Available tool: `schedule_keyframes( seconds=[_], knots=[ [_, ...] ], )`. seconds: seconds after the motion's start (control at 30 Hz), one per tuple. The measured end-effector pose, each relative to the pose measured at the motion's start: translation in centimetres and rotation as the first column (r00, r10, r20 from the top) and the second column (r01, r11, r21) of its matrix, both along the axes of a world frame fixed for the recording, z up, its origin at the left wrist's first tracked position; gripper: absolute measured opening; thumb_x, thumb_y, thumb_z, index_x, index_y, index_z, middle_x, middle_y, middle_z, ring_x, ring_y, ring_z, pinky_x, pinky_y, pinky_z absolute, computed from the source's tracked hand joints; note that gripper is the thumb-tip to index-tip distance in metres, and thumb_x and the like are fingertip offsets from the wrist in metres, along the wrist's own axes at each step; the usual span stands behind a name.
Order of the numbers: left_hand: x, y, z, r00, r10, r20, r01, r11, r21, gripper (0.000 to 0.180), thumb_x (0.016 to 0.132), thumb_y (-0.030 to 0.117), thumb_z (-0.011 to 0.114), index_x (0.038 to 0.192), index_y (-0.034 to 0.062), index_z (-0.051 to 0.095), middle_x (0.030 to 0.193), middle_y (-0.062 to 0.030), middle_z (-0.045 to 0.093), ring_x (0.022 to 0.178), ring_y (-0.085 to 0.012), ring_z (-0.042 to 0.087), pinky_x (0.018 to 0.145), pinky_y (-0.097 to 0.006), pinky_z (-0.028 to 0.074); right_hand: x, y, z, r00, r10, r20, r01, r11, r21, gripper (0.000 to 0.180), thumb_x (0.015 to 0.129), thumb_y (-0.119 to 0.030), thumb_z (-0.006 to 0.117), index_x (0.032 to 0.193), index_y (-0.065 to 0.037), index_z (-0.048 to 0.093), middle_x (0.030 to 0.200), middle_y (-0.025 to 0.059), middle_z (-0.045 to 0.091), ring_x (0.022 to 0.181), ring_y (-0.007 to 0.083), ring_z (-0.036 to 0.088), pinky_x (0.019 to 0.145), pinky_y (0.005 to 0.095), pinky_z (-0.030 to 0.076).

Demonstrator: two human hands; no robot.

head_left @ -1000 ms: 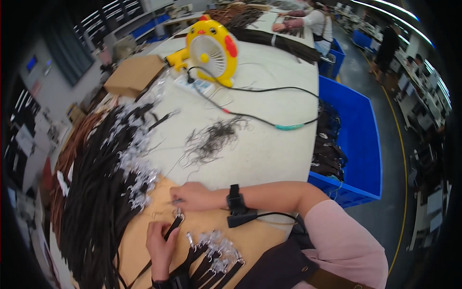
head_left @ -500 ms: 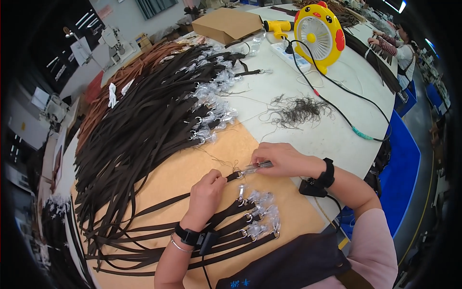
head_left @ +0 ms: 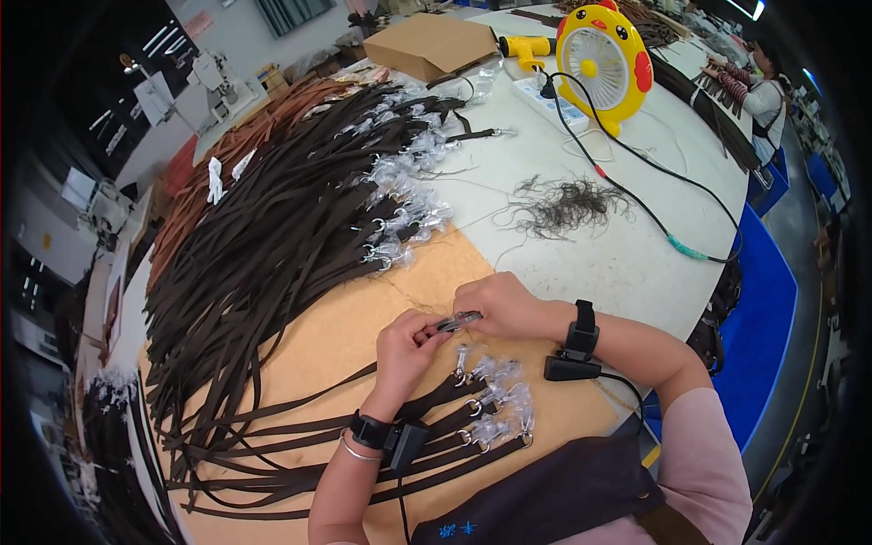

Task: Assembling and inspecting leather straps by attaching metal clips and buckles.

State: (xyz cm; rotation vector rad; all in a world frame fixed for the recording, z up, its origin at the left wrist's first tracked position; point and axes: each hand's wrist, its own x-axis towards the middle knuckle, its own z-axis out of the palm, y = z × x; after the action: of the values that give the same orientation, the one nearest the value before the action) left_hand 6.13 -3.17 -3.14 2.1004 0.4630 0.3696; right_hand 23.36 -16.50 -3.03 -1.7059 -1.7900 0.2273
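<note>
The desk (head_left: 627, 263) is a broad white surface with a tan sheet of board (head_left: 318, 354) laid over its near part. A large fan of dark brown straps (head_left: 272, 245) covers the desk's left half, each flat and narrow, with plastic-wrapped metal clips (head_left: 404, 213) at their ends forming a glinting row. A yellow round fan (head_left: 604, 59) stands at the far edge, with a black cable (head_left: 636, 195) running from it across the desk past a tangle of loose dark thread (head_left: 563, 204). A flat cardboard box (head_left: 431, 45) lies beside the fan. Nearer the person, a smaller group of straps (head_left: 427, 436) lies on the board, ending in wrapped silver clasps (head_left: 495, 409). The left hand (head_left: 404, 350) comes up from the lower edge, wrist bent, with a black wrist device (head_left: 391, 436); its grip is narrow, thumb and fingers pinched on 1 end of a small dark strap end (head_left: 457, 320). The right hand (head_left: 500, 304) reaches in from the right, forearm level across the desk, also banded; its grip is closed on the other end of the same piece. The piece sits between both hands, just above the board.
</note>
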Motion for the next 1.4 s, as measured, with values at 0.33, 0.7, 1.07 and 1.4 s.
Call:
schedule_keyframes(
  seconds=[0.33,0.7,1.07,1.4],
  knots=[
    [0.7,-0.3,-1.8,0.986,0.078,0.145,-0.076,0.997,-0.018,0.019,0.075,0.006,0.082,0.091,0.0024,0.072,0.077,-0.0044,0.064,0.061,-0.0100,0.055,0.057,-0.024,0.046,1.9,3.0,0.6,0.952,-0.307,-0.005,0.305,0.946,0.111,0.016,0.084,-0.021,0.071,0.091,-0.008,0.067,0.084,0.0099,0.068,0.075,0.0333,0.066,0.065,0.0436,0.050],
    [0.5,-0.3,-0.4,1.000,0.021,0.011,-0.023,0.980,0.195,0.010,0.082,0.009,0.076,0.084,0.0040,0.068,0.074,-0.0054,0.064,0.061,-0.0138,0.060,0.058,-0.027,0.047,3.2,-1.3,3.4,0.929,-0.369,0.018,0.369,0.929,-0.012,0.030,0.095,-0.036,0.062,0.111,-0.011,0.066,0.089,0.0109,0.070,0.081,0.0324,0.067,0.068,0.0432,0.052],
    [0.6,0.4,-2.2,0.995,0.097,0.010,-0.092,0.967,-0.239,0.009,0.091,0.009,0.068,0.090,0.0024,0.062,0.064,-0.0025,0.060,0.052,-0.0086,0.058,0.051,-0.025,0.043,-0.2,-2.0,2.9,0.972,-0.001,0.235,0.017,0.998,-0.068,0.022,0.092,-0.032,0.064,0.093,-0.011,0.070,0.081,0.0072,0.063,0.071,0.0289,0.066,0.061,0.0403,0.052],
    [0.8,0.3,-2.7,0.994,0.103,0.043,-0.092,0.972,-0.215,0.007,0.090,0.006,0.068,0.089,0.0028,0.062,0.063,-0.0017,0.058,0.055,-0.0073,0.052,0.055,-0.025,0.041,0.0,-1.5,2.4,0.957,0.052,0.287,-0.048,0.999,-0.022,0.022,0.092,-0.031,0.065,0.096,-0.011,0.071,0.080,0.0044,0.063,0.064,0.0262,0.065,0.054,0.0380,0.049]
  ],
)
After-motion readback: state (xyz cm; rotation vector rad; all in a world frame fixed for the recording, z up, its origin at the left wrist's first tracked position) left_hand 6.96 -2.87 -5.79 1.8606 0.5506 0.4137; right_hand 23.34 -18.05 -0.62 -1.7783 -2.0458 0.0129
